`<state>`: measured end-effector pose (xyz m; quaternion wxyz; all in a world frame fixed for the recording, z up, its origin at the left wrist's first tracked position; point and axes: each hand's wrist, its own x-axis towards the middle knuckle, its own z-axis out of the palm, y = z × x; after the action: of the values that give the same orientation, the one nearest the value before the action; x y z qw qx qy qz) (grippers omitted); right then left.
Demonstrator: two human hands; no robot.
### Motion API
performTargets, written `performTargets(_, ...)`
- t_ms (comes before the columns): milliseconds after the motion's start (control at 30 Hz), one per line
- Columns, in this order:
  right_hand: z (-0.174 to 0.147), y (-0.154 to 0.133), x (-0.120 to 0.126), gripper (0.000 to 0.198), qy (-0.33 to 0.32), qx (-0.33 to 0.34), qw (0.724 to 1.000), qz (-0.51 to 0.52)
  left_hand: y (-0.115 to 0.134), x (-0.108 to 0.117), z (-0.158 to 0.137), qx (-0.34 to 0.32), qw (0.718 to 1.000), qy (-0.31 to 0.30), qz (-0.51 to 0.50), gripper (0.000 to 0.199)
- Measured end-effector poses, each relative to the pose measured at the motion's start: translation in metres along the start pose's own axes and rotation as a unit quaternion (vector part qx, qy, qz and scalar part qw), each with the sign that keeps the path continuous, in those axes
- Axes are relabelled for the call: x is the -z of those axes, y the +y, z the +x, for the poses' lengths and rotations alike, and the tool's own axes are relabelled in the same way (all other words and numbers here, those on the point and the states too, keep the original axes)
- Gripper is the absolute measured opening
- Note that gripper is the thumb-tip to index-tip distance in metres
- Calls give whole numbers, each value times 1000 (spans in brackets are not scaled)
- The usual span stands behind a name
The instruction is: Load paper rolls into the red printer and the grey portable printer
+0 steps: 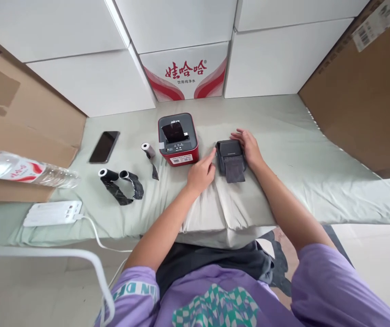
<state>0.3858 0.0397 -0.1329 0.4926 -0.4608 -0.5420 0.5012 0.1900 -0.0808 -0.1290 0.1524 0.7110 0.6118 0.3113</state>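
A small black portable receipt printer (228, 148) lies on the cloth-covered surface, with a dark paper strip (235, 170) hanging out of its front. My left hand (200, 176) is at its left side, index finger stretched to the printer's edge and the other fingers partly curled. Along the right side and back corner rests my right hand (249, 147), its fingers extended and apart. Left of the left hand stands a red and black label printer (181, 156), with a dark strip sticking out of its top slot.
Paper rolls, one small (148, 150) and two black (109, 175) (132, 177), lie to the left. A phone (104, 146), a white power bank (53, 213) with cable and a water bottle (24, 170) are farther left. White boxes (184, 72) line the back; a cardboard carton (368, 91) stands right.
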Motion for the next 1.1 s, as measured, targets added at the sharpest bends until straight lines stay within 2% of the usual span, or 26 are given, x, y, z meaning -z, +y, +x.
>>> performTargets(100, -3, 7, -11, 75, 12, 8, 999, 44, 4, 1, 4, 30, 997, -61, 31, 64)
performTargets(267, -6, 7, -13, 70, 21, 2, 996, 85, 3, 1, 7, 61, 994, -78, 49, 63)
performTargets(400, -9, 6, -13, 65, 36, 0, 996, 80, 3, -1, 5, 52, 994, -77, 61, 61)
performTargets(733, -9, 3, -15, 68, 33, -4, 999, 41, 16, -2, 12, 10, 982, -110, 154, 59)
performTargets(867, -9, 3, -16, 68, 39, -5, 998, 42, 14, -3, 9, 22, 988, -89, 126, 61)
performTargets(1000, -10, 3, -15, 67, 47, -2, 997, 62, 12, -5, 0, 43, 995, -32, 89, 60)
performTargets(1100, -11, 3, -16, 66, 51, 0, 996, 69, 11, -5, -2, 21, 998, 0, 63, 56)
